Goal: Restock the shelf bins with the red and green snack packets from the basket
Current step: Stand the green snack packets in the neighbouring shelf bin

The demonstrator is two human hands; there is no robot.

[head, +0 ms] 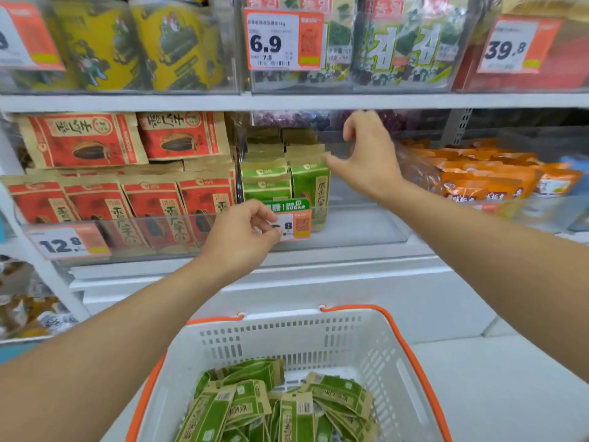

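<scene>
Left hand (243,232) pinches the price tag (291,223) on the clear bin's (360,226) front edge; right hand (366,154), fingers spread, touches the green packets (307,186) standing at the bin's left side, with more green packets (274,406) in the basket (318,336) below

open bin space right of green packets (310,189), orange packets (484,177) beyond, shelf (287,102) overhead

The left hand (242,232) covers the first digits of the price tag (291,223) on the green packets' clear bin (357,215), so only ".8" reads. The white basket (387,362) and its green packets (274,406) are cut off by the bottom edge. The orange packets (484,177) at right are blurred, their print unreadable.
</scene>
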